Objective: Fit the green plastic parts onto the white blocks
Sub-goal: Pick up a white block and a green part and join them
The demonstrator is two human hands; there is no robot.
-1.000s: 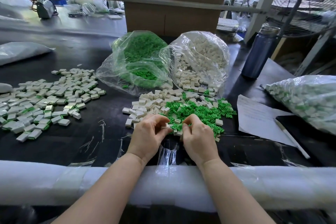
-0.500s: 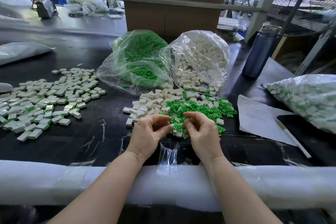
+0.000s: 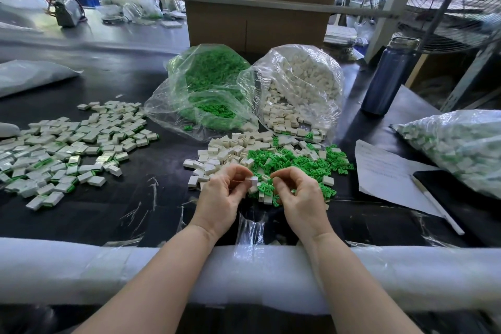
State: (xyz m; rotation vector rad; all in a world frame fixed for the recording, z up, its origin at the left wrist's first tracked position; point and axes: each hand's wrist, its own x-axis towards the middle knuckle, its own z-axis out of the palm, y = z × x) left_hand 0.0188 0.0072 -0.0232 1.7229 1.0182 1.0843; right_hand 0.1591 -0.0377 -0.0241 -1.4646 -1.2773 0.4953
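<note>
At far left on the black table (image 3: 130, 203), a broad spread of finished blocks (image 3: 67, 152) is lying flat, many showing a green edge: assembled stock, by the look of it, and a fair share of the work done.

Toward the middle, behind the working area, two clear bags are slumping open: a bag of green parts (image 3: 208, 89) and, touching it on its right, a bag of white blocks (image 3: 301, 89), both looking far from empty, so much is remaining.

Just in front of the bags, loose white blocks (image 3: 225, 154) are sitting beside a heap of loose green parts (image 3: 301, 165), the two piles mingling where they meet.

At the near edge of that heap, the left hand (image 3: 221, 198) is pinching one white block (image 3: 254, 181) between thumb and curled fingertips, holding it just above the pile. The right hand (image 3: 298, 198) is hovering just beside it, fingers curled in with thumb and forefinger drawn together; whether they are nipping a green part cannot be told. The block is lying between the two sets of fingertips, touching the left only.

At far right, a sheet of paper (image 3: 385, 171) and a pen (image 3: 436, 206) are resting near a sealed-looking bag of mixed pieces (image 3: 461, 149); a blue bottle (image 3: 387, 78) is standing behind.
</note>
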